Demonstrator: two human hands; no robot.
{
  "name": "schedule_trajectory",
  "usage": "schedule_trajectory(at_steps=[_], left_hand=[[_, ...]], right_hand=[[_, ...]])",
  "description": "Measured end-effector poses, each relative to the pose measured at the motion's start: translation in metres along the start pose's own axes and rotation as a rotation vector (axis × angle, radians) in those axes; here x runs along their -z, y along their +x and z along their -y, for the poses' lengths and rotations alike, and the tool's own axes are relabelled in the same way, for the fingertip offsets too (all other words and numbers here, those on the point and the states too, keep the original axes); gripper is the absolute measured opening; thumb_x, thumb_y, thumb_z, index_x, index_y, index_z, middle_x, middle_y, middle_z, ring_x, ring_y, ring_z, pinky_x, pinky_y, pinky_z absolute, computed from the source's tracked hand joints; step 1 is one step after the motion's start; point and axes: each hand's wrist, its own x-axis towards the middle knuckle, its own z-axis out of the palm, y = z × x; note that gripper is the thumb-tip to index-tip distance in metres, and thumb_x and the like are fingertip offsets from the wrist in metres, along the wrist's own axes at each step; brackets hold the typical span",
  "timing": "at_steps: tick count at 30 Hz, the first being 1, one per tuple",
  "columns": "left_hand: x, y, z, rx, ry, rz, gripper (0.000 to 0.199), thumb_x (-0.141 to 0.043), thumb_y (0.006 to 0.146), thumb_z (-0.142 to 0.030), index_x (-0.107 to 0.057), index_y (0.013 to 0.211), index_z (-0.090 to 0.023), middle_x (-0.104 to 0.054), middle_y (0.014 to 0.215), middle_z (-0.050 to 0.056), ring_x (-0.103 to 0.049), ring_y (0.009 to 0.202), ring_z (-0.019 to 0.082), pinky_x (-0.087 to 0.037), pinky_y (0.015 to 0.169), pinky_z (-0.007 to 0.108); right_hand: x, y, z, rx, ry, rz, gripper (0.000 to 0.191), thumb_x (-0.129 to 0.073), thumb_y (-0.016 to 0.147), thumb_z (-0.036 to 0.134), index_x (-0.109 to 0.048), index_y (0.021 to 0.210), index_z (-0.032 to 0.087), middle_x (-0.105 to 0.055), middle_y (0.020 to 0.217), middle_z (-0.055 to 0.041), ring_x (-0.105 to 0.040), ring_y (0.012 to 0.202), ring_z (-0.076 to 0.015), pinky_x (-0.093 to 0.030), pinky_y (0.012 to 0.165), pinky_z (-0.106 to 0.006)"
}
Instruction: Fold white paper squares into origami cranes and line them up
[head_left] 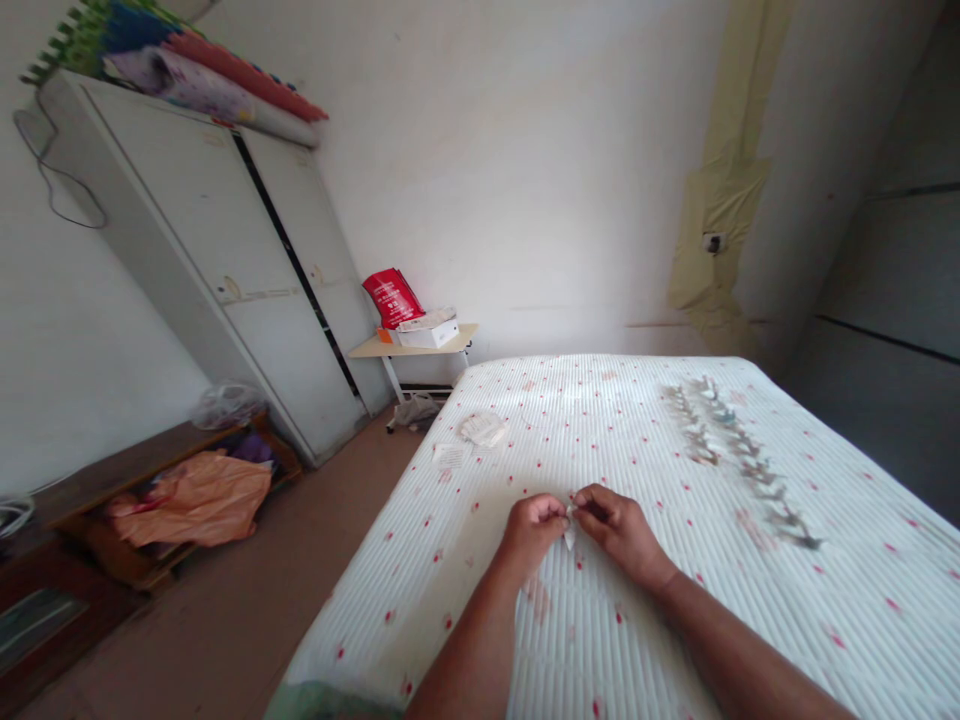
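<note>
Pinch of left hand (535,522) and right hand (618,526), both narrow, on small, thin, whitish strip (568,538) between them, over white, ribbed, red-dotted fabric bedspread (574,655); at strip's two o'clock, rows of small, blurred greyish pieces (754,468).

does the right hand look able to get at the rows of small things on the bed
Probably yes: only bedding lies between the right hand and the rows, which look close. It pinches a small white piece, though, so it may have to let go first.
</note>
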Motion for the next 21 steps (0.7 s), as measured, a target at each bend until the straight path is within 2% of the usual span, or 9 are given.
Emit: schedule_trajectory(at_steps=[4,8,15,21], left_hand=[[0.0006,-0.0008,-0.0021,-0.004,-0.014,-0.001,0.004,-0.053,0.061,-0.019,-0.054,0.061,-0.015,-0.048,0.052,-0.004,-0.041,0.050,0.009,-0.029,0.051,0.020],[0.0011,-0.0016,-0.0021,-0.027,0.005,0.007,0.010,-0.054,0.065,-0.022,-0.057,0.071,-0.015,-0.051,0.055,-0.003,-0.043,0.052,0.009,-0.032,0.054,0.020],[0.0010,-0.0032,-0.0011,-0.105,0.115,-0.024,0.010,-0.050,0.070,-0.024,-0.055,0.068,-0.016,-0.047,0.057,-0.004,-0.041,0.056,0.010,-0.033,0.057,0.019],[0.0021,-0.0023,0.0000,-0.082,0.055,-0.018,0.008,-0.049,0.070,-0.024,-0.051,0.068,-0.017,-0.048,0.059,-0.004,-0.043,0.057,0.010,-0.032,0.057,0.019]], right_hand=[[-0.0020,-0.0003,-0.0025,-0.056,0.040,0.059,0.010,-0.051,0.075,0.026,-0.057,0.076,0.017,-0.053,0.061,0.0026,-0.050,0.057,-0.0114,-0.039,0.055,-0.022],[-0.0030,-0.0009,-0.0024,-0.098,0.076,0.105,0.013,-0.050,0.076,0.026,-0.057,0.069,0.017,-0.052,0.059,0.0030,-0.049,0.056,-0.0106,-0.038,0.054,-0.021],[-0.0031,0.0001,-0.0036,-0.181,0.152,0.104,0.014,-0.052,0.074,0.028,-0.056,0.066,0.017,-0.048,0.052,0.0045,-0.043,0.048,-0.0085,-0.034,0.046,-0.019],[-0.0038,0.0000,0.0007,-0.199,0.224,0.117,0.015,-0.050,0.076,0.029,-0.052,0.067,0.017,-0.042,0.050,0.0064,-0.038,0.045,-0.0076,-0.031,0.044,-0.019]])
